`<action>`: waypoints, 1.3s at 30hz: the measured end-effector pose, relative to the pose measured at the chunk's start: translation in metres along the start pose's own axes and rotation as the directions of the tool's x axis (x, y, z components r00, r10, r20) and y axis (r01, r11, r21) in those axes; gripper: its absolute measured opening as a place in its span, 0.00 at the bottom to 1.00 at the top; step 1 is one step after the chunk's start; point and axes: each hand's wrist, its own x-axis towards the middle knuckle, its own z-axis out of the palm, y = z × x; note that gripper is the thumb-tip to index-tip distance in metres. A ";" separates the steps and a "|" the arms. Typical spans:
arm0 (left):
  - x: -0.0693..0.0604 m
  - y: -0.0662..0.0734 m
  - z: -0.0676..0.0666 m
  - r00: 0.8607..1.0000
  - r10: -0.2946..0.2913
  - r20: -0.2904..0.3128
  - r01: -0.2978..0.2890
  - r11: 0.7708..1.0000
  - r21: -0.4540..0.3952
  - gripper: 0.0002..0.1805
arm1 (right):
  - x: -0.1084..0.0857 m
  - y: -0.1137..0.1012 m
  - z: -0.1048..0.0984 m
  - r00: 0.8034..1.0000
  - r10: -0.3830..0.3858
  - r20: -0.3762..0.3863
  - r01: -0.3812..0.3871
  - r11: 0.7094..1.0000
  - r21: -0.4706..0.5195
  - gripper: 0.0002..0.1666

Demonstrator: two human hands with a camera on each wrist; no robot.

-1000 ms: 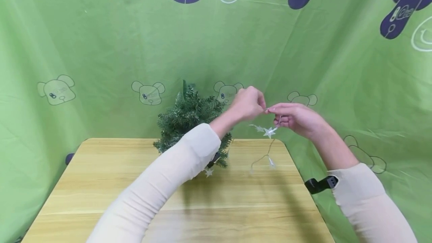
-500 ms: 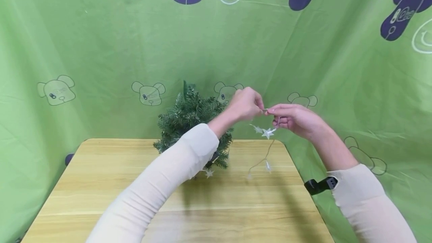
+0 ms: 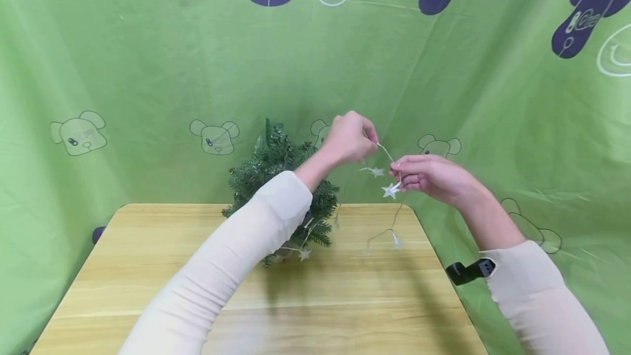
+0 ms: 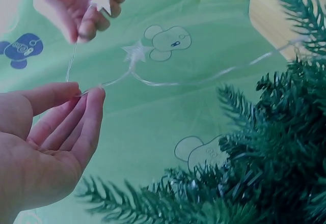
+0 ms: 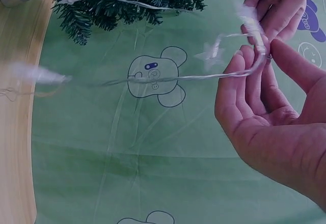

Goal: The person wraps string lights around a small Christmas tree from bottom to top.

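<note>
Between thumb and fingertips, my left hand (image 3: 351,137) pinches the clear wire of a star string light (image 4: 168,84), up beside the tree's right side. My right hand (image 3: 434,177), a little lower and to the right, pinches the same wire, and a short stretch spans the two hands. A clear star (image 3: 390,190) hangs just under the right fingers, with another star (image 3: 377,172) to its left. Further wire with a blurred star (image 5: 41,75) trails down over the table. The small green Christmas tree (image 3: 276,169) stands partly hidden behind my left forearm.
The tree stands at the back of a wooden table (image 3: 345,311). More wire and a star (image 3: 304,255) hang low on the tree's front. A green printed cloth (image 3: 148,70) hangs behind and around the table.
My left hand has moved up and left, away from the right hand, so more wire shows between them. The right hand has dropped slightly and keeps its pinch.
</note>
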 end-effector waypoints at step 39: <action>0.014 -0.029 -0.029 0.978 -0.178 -0.108 0.153 0.966 -0.208 0.08 | -0.001 0.007 -0.005 1.000 0.022 0.007 -0.022 1.000 -0.003 0.15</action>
